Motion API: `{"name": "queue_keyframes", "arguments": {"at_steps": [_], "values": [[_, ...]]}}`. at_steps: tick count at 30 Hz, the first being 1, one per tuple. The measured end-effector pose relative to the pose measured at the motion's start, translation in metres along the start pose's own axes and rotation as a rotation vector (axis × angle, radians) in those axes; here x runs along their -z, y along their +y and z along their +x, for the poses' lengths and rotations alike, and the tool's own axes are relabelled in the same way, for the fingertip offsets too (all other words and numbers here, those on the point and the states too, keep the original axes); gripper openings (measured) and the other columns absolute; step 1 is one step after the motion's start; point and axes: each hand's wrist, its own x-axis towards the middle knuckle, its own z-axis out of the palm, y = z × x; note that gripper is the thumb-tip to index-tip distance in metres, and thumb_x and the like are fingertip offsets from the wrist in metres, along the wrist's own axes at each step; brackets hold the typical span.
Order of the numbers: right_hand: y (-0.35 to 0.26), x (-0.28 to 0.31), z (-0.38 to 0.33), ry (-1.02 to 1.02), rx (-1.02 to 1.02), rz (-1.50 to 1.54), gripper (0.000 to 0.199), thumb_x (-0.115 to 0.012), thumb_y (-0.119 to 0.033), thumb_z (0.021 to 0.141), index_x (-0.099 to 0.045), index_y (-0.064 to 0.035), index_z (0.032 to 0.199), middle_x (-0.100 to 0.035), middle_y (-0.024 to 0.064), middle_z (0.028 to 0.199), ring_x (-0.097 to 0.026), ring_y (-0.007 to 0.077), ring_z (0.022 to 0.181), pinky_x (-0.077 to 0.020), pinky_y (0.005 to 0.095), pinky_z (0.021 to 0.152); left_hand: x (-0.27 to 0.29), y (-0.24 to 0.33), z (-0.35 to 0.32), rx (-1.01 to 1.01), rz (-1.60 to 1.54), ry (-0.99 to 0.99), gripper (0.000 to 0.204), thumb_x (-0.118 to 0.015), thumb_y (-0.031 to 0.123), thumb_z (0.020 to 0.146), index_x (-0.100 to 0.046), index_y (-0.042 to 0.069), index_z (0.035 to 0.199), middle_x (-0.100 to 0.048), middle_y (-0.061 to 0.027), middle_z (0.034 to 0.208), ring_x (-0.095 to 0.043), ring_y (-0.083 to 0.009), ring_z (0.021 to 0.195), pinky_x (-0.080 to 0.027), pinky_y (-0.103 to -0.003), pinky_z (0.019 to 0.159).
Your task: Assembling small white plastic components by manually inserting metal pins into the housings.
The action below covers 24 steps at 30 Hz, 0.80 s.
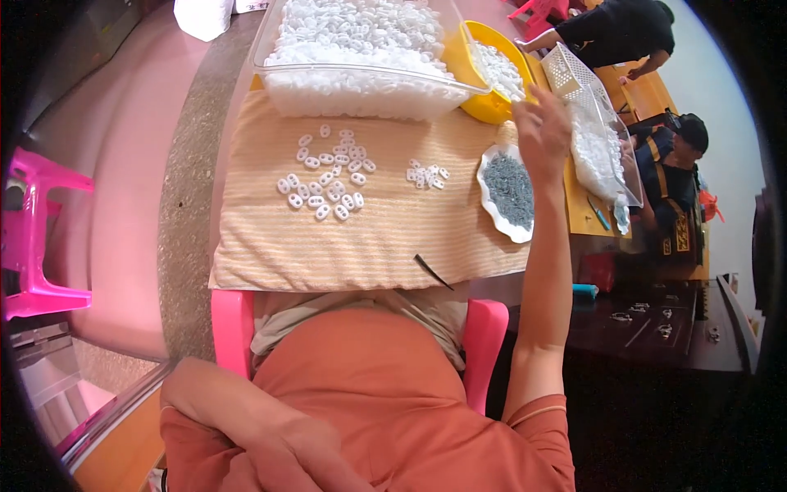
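Observation:
My right hand (543, 135) reaches forward beside the rim of a yellow basin (469, 105) of small white parts. Its fingers look apart, slightly smeared, with nothing visible in them. Below that wrist, a white scalloped dish (519, 233) holds many small grey metal pieces; my forearm overlaps its right side. My left hand (299, 463) is bent back against my chest at the lower edge, its fingers blurred and partly cut off. On the striped cloth (369, 246) lie scattered white oval pieces with two holes (328, 176), a group of smaller white pieces (427, 175) and a thin black pointed strip (432, 271).
A large clear tub (352, 94) heaped with white parts stands at the far edge. Right of my arm are a long clear container (602, 156) of white pieces and two other people (668, 164). Pink chair arms (234, 328) flank me; a pink stool (37, 238) stands left.

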Motion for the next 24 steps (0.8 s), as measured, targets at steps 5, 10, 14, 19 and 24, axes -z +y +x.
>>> {"name": "queue_keyframes", "arguments": {"at_steps": [5, 10, 14, 19, 24], "values": [[-0.052, -0.016, -0.062, -0.260, -0.033, 0.274, 0.017, -0.066, -0.002, 0.084, -0.066, -0.0015, 0.101, -0.066, 0.0071, 0.093, -0.063, 0.0112, 0.079, -0.0516, 0.0239, 0.070, 0.008, -0.020, -0.020, -0.120, -0.985, 0.212, 0.013, -0.043, 0.000, 0.085, -0.033, 0.002, 0.077, -0.039, -0.0033, 0.058, -0.039, -0.0101, 0.043, -0.037, -0.020, 0.038], [-0.071, -0.007, -0.098, -0.379, -0.064, 0.363, 0.016, -0.068, 0.002, 0.081, -0.065, 0.0014, 0.097, -0.065, 0.0079, 0.092, -0.060, 0.0100, 0.078, -0.0488, 0.0217, 0.067, 0.001, -0.019, -0.029, -0.049, -0.891, 0.221, 0.011, -0.042, 0.001, 0.086, -0.035, 0.004, 0.078, -0.037, -0.0006, 0.058, -0.039, -0.0094, 0.045, -0.036, -0.018, 0.041], [-0.070, 0.006, -0.107, -0.373, -0.082, 0.400, 0.017, -0.067, 0.004, 0.081, -0.065, 0.0017, 0.098, -0.065, 0.0075, 0.096, -0.060, 0.0096, 0.080, -0.0483, 0.0215, 0.069, -0.011, -0.021, -0.032, -0.113, -0.934, 0.258, 0.013, -0.045, 0.001, 0.085, -0.035, 0.006, 0.078, -0.036, 0.0003, 0.059, -0.040, -0.0087, 0.047, -0.036, -0.017, 0.043], [-0.117, 0.053, -0.120, 0.138, 0.085, 0.385, 0.021, -0.065, 0.009, 0.078, -0.062, 0.0060, 0.099, -0.062, 0.0112, 0.101, -0.057, 0.0158, 0.085, -0.0472, 0.0251, 0.072, -0.029, -0.032, -0.036, -0.184, -0.983, 0.305, 0.016, -0.048, 0.001, 0.083, -0.036, 0.008, 0.077, -0.036, 0.0012, 0.060, -0.040, -0.0079, 0.048, -0.036, -0.017, 0.045], [-0.237, 0.119, -0.111, 0.985, 0.862, 1.076, 0.002, -0.065, -0.012, 0.080, -0.063, -0.0135, 0.080, -0.056, -0.0004, 0.083, -0.053, 0.0144, 0.085, -0.0487, 0.0249, 0.076, -0.029, -0.028, -0.041, -0.242, -0.989, 0.370, 0.022, -0.048, -0.005, 0.081, -0.032, 0.008, 0.074, -0.034, 0.0013, 0.060, -0.036, -0.0076, 0.045, -0.032, -0.018, 0.041]]}}
